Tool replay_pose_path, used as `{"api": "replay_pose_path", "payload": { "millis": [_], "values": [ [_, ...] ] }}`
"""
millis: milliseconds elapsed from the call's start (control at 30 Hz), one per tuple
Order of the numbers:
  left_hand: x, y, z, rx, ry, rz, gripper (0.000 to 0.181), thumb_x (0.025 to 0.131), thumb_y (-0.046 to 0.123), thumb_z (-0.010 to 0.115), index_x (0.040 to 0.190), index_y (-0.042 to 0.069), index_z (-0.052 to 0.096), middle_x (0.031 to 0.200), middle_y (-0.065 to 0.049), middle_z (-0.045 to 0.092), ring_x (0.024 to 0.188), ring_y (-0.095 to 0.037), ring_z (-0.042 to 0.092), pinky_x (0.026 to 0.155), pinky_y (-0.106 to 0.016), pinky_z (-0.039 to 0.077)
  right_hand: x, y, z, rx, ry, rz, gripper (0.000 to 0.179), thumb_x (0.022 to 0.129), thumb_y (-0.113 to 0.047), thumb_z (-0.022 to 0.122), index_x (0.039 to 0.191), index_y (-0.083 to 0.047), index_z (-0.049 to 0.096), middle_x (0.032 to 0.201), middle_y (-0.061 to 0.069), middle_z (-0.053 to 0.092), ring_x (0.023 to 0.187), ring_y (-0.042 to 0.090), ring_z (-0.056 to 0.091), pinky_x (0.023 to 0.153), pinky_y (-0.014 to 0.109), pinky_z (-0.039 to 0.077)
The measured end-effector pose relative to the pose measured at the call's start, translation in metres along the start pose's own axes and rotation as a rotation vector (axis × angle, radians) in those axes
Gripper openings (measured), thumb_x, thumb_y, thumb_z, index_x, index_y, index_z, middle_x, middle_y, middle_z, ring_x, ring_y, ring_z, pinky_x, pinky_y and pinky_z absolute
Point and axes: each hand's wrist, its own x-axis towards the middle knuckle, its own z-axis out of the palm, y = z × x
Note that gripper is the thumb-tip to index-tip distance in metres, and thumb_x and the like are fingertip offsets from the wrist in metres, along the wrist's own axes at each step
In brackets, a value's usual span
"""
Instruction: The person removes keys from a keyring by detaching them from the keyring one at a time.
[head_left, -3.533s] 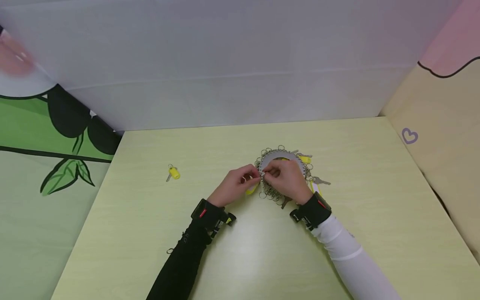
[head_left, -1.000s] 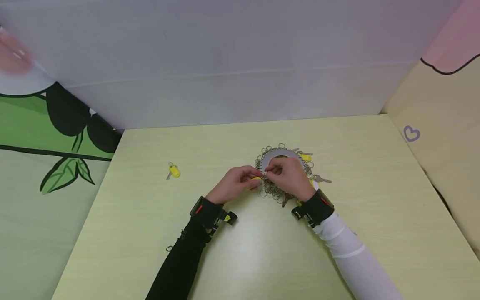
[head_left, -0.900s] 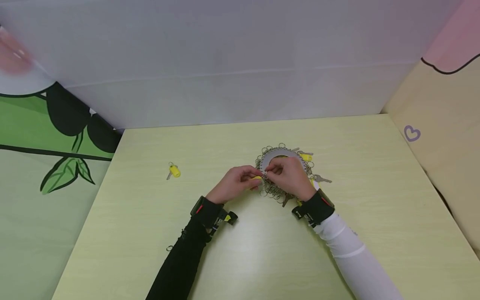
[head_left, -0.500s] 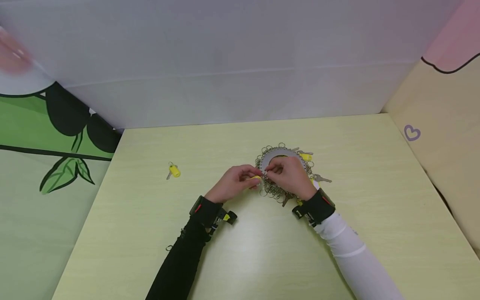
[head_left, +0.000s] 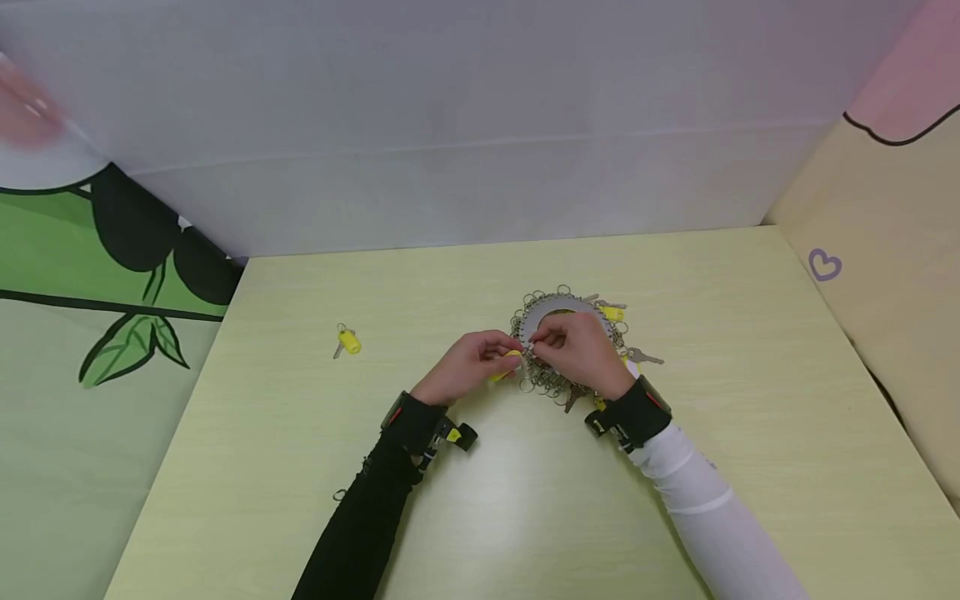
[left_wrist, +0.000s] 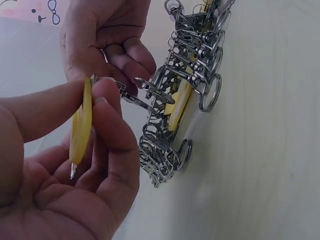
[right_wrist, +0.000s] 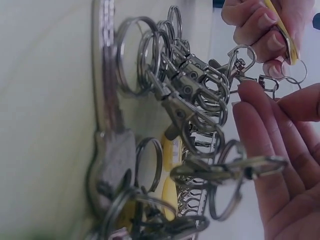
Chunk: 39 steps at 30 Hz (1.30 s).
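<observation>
A grey round disc (head_left: 534,317), ringed with several metal snap clasps and split rings, lies under and around both hands. My left hand (head_left: 463,367) pinches a yellow key tag (left_wrist: 82,125) between thumb and index finger. The tip of a key (left_wrist: 73,171) shows below that tag. A small ring (right_wrist: 300,75) comes off the tag's end. My right hand (head_left: 581,354) pinches a metal snap clasp (right_wrist: 267,82) beside that ring, at the disc's left edge. Whether the ring is hooked into the clasp cannot be made out.
Another yellow tag with a key (head_left: 348,341) lies alone on the left of the table (head_left: 480,533). On the disc's right side hang a yellow tag (head_left: 612,314) and a key (head_left: 643,357); a brownish key (head_left: 573,397) sticks out at its near edge.
The yellow tag in my left hand has tilted, so more of it shows below the fingers than half a second ago. Both hands stay almost in place at the disc's left edge.
</observation>
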Motion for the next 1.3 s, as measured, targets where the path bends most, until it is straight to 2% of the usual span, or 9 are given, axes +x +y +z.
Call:
{"api": "replay_pose_path", "payload": {
  "millis": [233, 367, 533, 867, 1000, 1133, 1300],
  "values": [
    [-0.0006, -0.0001, -0.0016, -0.002, 0.042, 0.055, 0.021, 0.102, 0.01, 0.066, 0.122, 0.005, 0.069, 0.107, -0.022, 0.072, 0.095, -0.03, 0.071, 0.083, -0.031, 0.054, -0.0006, -0.0002, -0.0015, -0.003, -0.009, -0.005, 0.013, 0.094, -0.002, 0.067, 0.093, -0.006, 0.079, 0.086, 0.005, 0.076, 0.075, 0.014, 0.071, 0.07, 0.029, 0.058],
    [0.0, -0.0015, -0.002, -0.013, 0.019, 0.081, 0.02, 0.102, 0.009, 0.066, 0.122, 0.004, 0.069, 0.108, -0.023, 0.071, 0.096, -0.028, 0.07, 0.084, -0.031, 0.054, 0.0, -0.0006, -0.0015, -0.011, -0.009, 0.001, 0.011, 0.094, -0.002, 0.069, 0.094, -0.006, 0.079, 0.086, 0.005, 0.076, 0.075, 0.015, 0.071, 0.07, 0.03, 0.059],
    [0.0009, -0.0025, -0.0015, 0.006, -0.018, 0.082, 0.019, 0.103, 0.011, 0.065, 0.121, 0.005, 0.068, 0.111, -0.019, 0.07, 0.097, -0.023, 0.068, 0.085, -0.03, 0.052, 0.0001, -0.0009, -0.002, -0.015, -0.007, -0.002, 0.012, 0.094, -0.003, 0.068, 0.094, -0.007, 0.079, 0.086, 0.005, 0.076, 0.075, 0.015, 0.071, 0.07, 0.03, 0.058],
    [0.0006, -0.0012, -0.0027, -0.01, 0.035, 0.105, 0.019, 0.102, 0.009, 0.067, 0.12, 0.003, 0.07, 0.119, -0.016, 0.071, 0.098, -0.036, 0.069, 0.079, -0.026, 0.052, 0.0006, 0.0005, -0.0012, -0.009, -0.005, -0.009, 0.013, 0.094, -0.002, 0.067, 0.093, -0.006, 0.08, 0.085, 0.005, 0.076, 0.073, 0.014, 0.071, 0.069, 0.029, 0.058],
    [0.0002, -0.0011, -0.0026, -0.034, 0.016, 0.092, 0.019, 0.102, 0.009, 0.066, 0.12, 0.003, 0.069, 0.118, -0.02, 0.07, 0.1, -0.04, 0.068, 0.081, -0.025, 0.052, 0.0006, 0.0002, -0.0013, -0.007, -0.009, -0.006, 0.013, 0.093, -0.002, 0.067, 0.093, -0.007, 0.08, 0.084, 0.005, 0.076, 0.073, 0.014, 0.071, 0.069, 0.029, 0.058],
    [0.0008, -0.0014, -0.0024, -0.027, 0.004, 0.086, 0.021, 0.102, 0.007, 0.066, 0.122, 0.005, 0.068, 0.12, -0.02, 0.07, 0.103, -0.035, 0.07, 0.085, -0.028, 0.054, 0.0008, 0.0003, -0.002, -0.008, -0.006, -0.001, 0.013, 0.093, -0.002, 0.068, 0.092, -0.006, 0.08, 0.084, 0.004, 0.076, 0.074, 0.014, 0.071, 0.069, 0.029, 0.058],
    [0.0009, -0.002, -0.0032, -0.024, 0.025, 0.095, 0.024, 0.102, 0.006, 0.065, 0.126, 0.004, 0.068, 0.121, -0.016, 0.071, 0.107, -0.028, 0.072, 0.093, -0.037, 0.059, 0.0006, 0.0021, -0.0027, -0.02, -0.008, 0.002, 0.012, 0.093, -0.002, 0.068, 0.092, -0.006, 0.079, 0.083, 0.004, 0.076, 0.073, 0.013, 0.071, 0.068, 0.029, 0.058]
  ]
}}
